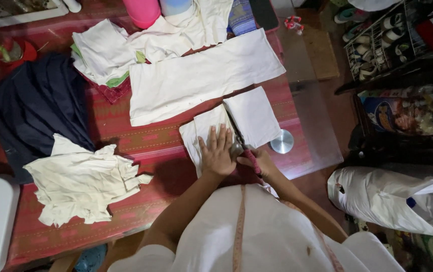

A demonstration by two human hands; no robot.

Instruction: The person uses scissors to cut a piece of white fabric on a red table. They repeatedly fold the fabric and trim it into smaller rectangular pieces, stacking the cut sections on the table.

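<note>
From the head view, your left hand (218,153) lies flat with fingers spread, pressing down a folded white cloth (204,133) near the front edge of the bench (141,136). Your right hand (258,162) has its grip closed around the red handles of a pair of scissors (241,146), whose blades run up along the gap between that cloth and a second white piece (254,116) just beside it on the right.

The bench is covered by a red woven cover with a glass top over it; the glass reaches past the cover on the right. A small round silver lid (282,141) sits on it near the cut pieces. A long white strip of fabric (201,78) lies beyond them, with a heap of white cloths (111,50) at the back, a dark blue garment (35,111) on the left and a crumpled cream cloth (83,184) at the front left. A pink cup (142,11) stands at the far edge.

A measuring tape (238,226) hangs over your front. To the right, on the floor, are a shoe rack (382,40) and a white plastic bag (392,199).
</note>
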